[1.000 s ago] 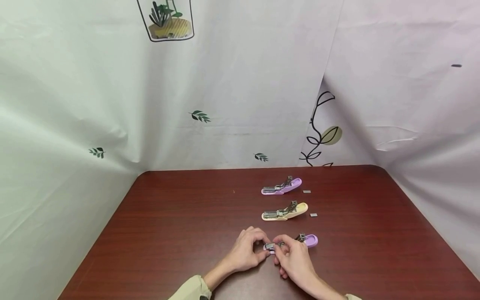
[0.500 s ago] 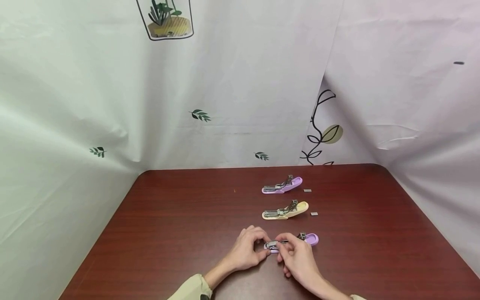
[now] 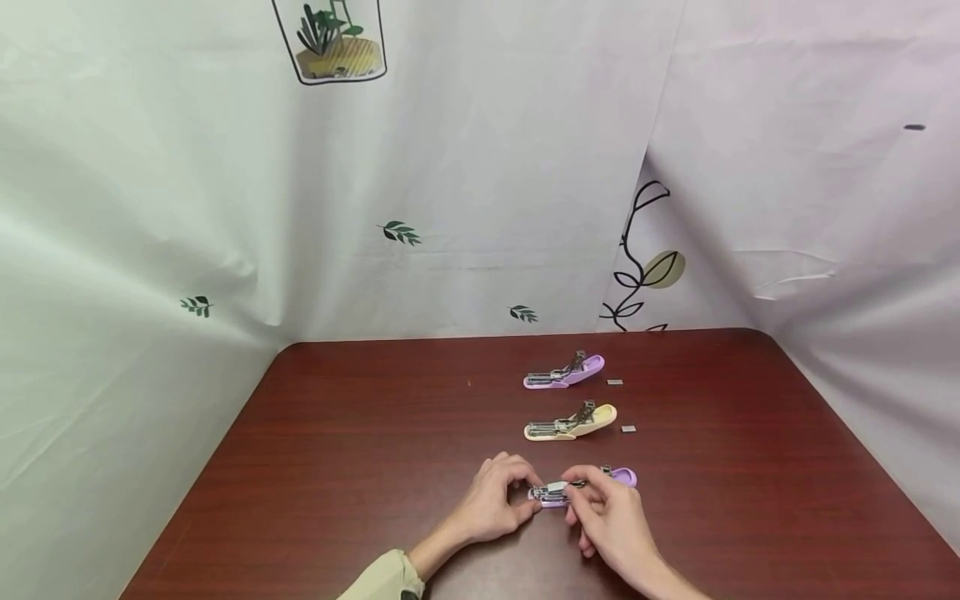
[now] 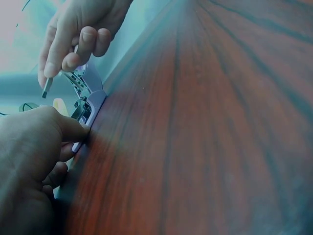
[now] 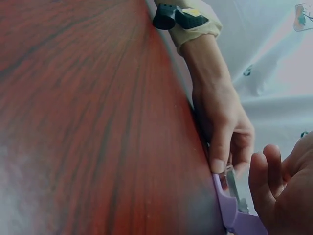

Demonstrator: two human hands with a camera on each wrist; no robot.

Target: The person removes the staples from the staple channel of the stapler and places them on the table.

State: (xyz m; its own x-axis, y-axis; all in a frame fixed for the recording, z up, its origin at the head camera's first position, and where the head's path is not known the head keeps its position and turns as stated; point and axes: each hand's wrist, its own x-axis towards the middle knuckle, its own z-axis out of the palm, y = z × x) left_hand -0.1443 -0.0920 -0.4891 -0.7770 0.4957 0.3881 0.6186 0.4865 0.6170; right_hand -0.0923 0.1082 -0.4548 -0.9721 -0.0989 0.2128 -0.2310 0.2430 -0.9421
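Observation:
A purple stapler (image 3: 623, 477), its top swung open, lies on the table under both hands. My left hand (image 3: 489, 502) grips its left end between thumb and fingers; the left wrist view shows the thumb against the purple base (image 4: 97, 104). Between thumb and forefinger my right hand (image 3: 613, 517) pinches a small grey strip of staples (image 3: 557, 487). In the left wrist view this strip (image 4: 46, 88) is held above the stapler's metal channel. The right wrist view shows the stapler's purple side (image 5: 226, 205) beside my left fingertips, with part of the channel hidden behind the right hand.
Behind the hands lie an opened cream stapler (image 3: 600, 418) and another opened purple stapler (image 3: 591, 367). A staple strip (image 3: 628, 429) lies right of the cream one, and another strip (image 3: 615, 382) right of the far one. White printed cloth (image 3: 480, 167) hangs behind the table (image 3: 360, 433).
My right hand has shifted to the right with the staple strip, away from the stapler's left end, showing more of the channel. My left hand has stayed in place.

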